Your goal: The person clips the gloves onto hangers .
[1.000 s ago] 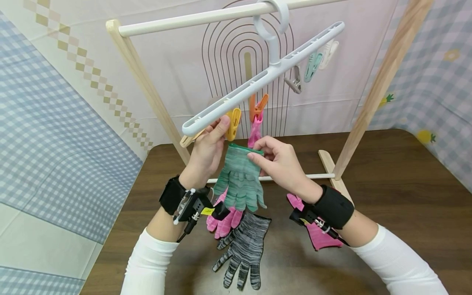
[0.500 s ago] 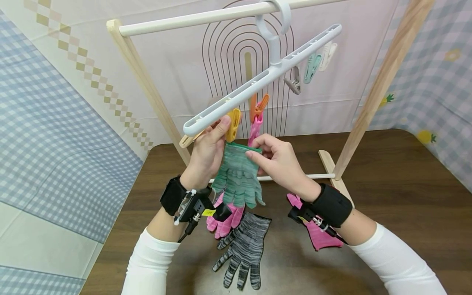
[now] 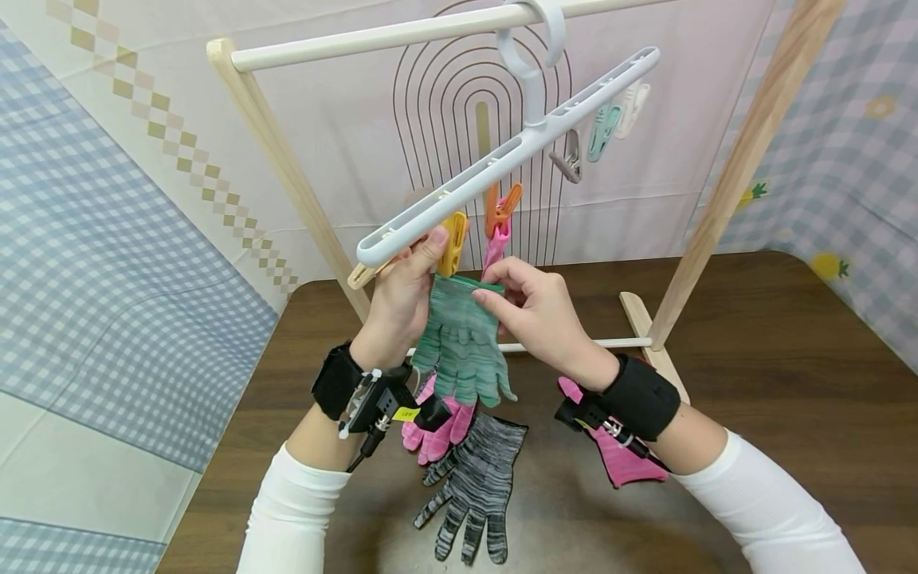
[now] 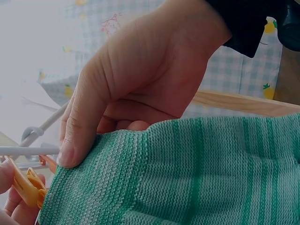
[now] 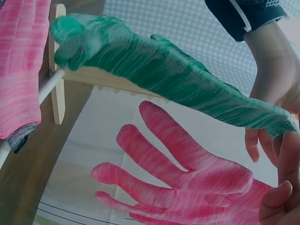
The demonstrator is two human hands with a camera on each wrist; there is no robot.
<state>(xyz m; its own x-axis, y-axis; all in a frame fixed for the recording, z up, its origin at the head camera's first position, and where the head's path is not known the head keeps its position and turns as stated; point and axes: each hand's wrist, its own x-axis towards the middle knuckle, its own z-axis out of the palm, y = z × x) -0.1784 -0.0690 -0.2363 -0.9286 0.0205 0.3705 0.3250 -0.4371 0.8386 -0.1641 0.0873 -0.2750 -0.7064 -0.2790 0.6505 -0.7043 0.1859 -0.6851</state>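
Note:
My left hand (image 3: pixel 402 291) pinches a yellow clothespin (image 3: pixel 453 245) that hangs under the low left end of a pale blue hanger (image 3: pixel 531 135). With thumb and fingers my right hand (image 3: pixel 541 307) grips the cuff of a green striped knit glove (image 3: pixel 466 339), whose fingers dangle downward. The cuff's left corner comes right up to the clothespin's lower end. In the left wrist view the clothespin (image 4: pixel 26 187) shows beside the cuff edge, with the left fingertips on it. Behind the green glove, a pink glove (image 5: pixel 187 183) hangs from an orange clothespin (image 3: pixel 504 209).
A wooden rack with a white bar (image 3: pixel 373 44) carries the hanger. More clips, among them a teal clip (image 3: pixel 604 131), hang at its right end. On the brown table (image 3: pixel 774 383) lie a black-and-grey glove (image 3: pixel 480 486) and pink gloves (image 3: pixel 624 462).
My right hand has moved slightly left and up with the green glove, bringing its cuff closer under the yellow clothespin. The left hand stays at the clothespin; the hanger has swung slightly.

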